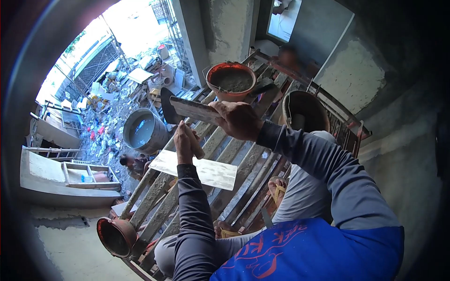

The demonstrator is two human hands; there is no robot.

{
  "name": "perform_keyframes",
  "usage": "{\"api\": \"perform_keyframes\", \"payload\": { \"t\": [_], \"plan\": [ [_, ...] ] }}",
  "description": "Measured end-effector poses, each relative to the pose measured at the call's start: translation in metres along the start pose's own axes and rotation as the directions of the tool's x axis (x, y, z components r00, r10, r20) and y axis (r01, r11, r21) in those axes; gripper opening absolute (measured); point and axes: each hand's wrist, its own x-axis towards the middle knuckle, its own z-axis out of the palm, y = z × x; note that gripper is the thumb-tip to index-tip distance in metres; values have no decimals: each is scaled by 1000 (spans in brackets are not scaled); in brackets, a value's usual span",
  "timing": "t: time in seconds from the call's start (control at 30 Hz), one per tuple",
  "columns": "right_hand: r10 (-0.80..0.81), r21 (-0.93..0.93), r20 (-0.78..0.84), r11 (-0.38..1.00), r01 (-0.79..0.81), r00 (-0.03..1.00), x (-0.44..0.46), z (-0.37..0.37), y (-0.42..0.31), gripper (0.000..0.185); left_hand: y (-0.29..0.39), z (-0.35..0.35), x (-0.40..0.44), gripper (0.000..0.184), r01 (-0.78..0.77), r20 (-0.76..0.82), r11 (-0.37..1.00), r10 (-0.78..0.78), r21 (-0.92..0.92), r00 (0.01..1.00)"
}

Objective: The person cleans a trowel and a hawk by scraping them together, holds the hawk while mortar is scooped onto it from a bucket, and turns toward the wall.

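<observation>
My right hand [236, 120] is closed round a flat, pale float-like board [194, 109], held out to the left. Below it, my left hand [183, 143] grips the wooden handle [194, 144] of a trowel, whose dark blade [169, 107] stands up against the board's left end. The fingers of both hands are partly hidden. A pale rectangular panel [213, 174] lies on the slats under my left forearm. Just beyond my right hand sits an orange-rimmed bucket [232, 80] holding grey mortar.
Spaced scaffold slats [152, 200] run beneath me, with gaps between them. Another bucket [305, 110] stands at the right, and one [116, 237] at the lower left. Far below are a water drum [143, 131], rubble and a person [135, 165]. Another person [289, 58] is behind the rail.
</observation>
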Motion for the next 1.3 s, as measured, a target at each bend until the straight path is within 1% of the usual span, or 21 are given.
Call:
{"api": "perform_keyframes", "payload": {
  "t": [0.03, 0.13, 0.17, 0.27, 0.4, 0.47, 0.53, 0.6, 0.67, 0.73, 0.77, 0.8, 0.87, 0.9, 0.93, 1.0, 1.03, 1.07, 1.13, 1.23, 1.3],
  "plan": [
    [10, 0, 5, 1000, -10, 1000, 0, -1, 0, 36, 1, 1, 0, 45, 11, -10, 1000, -11, -4, 1000],
    [29, 8, 17, 1000, -29, 999, -2, -3, 0, 37, -1, 1, 1, 42, -24, -8, 1000, 24, 8, 1000],
    [29, 12, 16, 999, -29, 999, -2, -4, 0, 37, -2, 1, 2, 39, -27, -3, 999, 27, -29, 1000],
    [26, 15, 2, 1000, -26, 1000, -2, -5, 1, 37, -2, 4, 0, 34, -86, 19, 996, 86, -4, 996],
    [22, 21, -5, 1000, -22, 1000, -2, -5, 2, 36, -11, 0, 9, 28, -104, 10, 993, 104, 57, 995],
    [64, 11, 34, 998, -65, 997, -2, -7, 2, 36, -14, -3, 13, 26, -118, 3, 990, 118, 77, 993],
    [86, 26, 57, 996, -87, 995, 0, -10, -1, 36, -12, -3, 13, 24, -105, 31, 992, 103, 73, 994],
    [91, 63, 69, 993, -95, 993, 3, -14, -3, 36, -13, 0, 9, 28, -151, 138, 988, 148, 18, 979],
    [80, 71, 51, 994, -84, 995, 4, -15, -3, 37, 1, 12, -5, 36, -66, 145, 995, 77, -75, 986],
    [77, 71, 23, 994, -78, 997, 6, -17, -4, 35, 4, 14, -6, 37, -67, 158, 994, 80, -86, 984],
    [74, 69, 6, 995, -74, 997, 7, -18, -6, 32, 6, 15, -6, 36, -73, 128, 997, 74, -9, 989],
    [71, 64, -12, 995, -70, 997, 7, -21, -8, 29, 6, 13, -4, 36, -64, 111, 998, 61, 22, 992],
    [91, 60, 20, 994, -92, 996, 8, -23, -8, 33, 6, 12, -1, 36, -43, 80, 996, 37, 79, 996],
    [95, 63, 21, 993, -96, 995, 9, -23, -7, 35, 4, 13, -1, 38, -65, 77, 994, 59, 84, 995],
    [96, 69, 24, 993, -98, 995, 9, -23, -7, 37, -2, 12, 3, 35, -37, 94, 999, 39, -26, 995],
    [103, 3, 14, 995, -103, 995, 9, -21, -5, 33, -18, 5, 11, 37, -5, 93, 993, 16, -118, 996],
    [98, -19, 18, 995, -97, 995, 10, -18, -5, 31, -21, 4, 11, 39, -120, 109, 991, 125, -56, 986],
    [76, 10, 7, 997, -76, 997, 11, -17, -7, 31, -25, 3, 13, 40, -229, 124, 973, 226, 7, 966],
    [91, 4, 63, 996, -92, 994, 11, -18, -5, 32, -14, 6, 8, 36, -210, 93, 973, 218, -93, 971],
    [106, 6, 83, 994, -107, 991, 8, -15, -1, 35, -7, 9, 11, 27, -136, 18, 988, 138, -75, 990],
    [126, -4, 104, 992, -127, 986, 7, -16, -1, 37, -6, 9, 11, 27, -179, 9, 983, 180, -39, 984]
  ]
}}
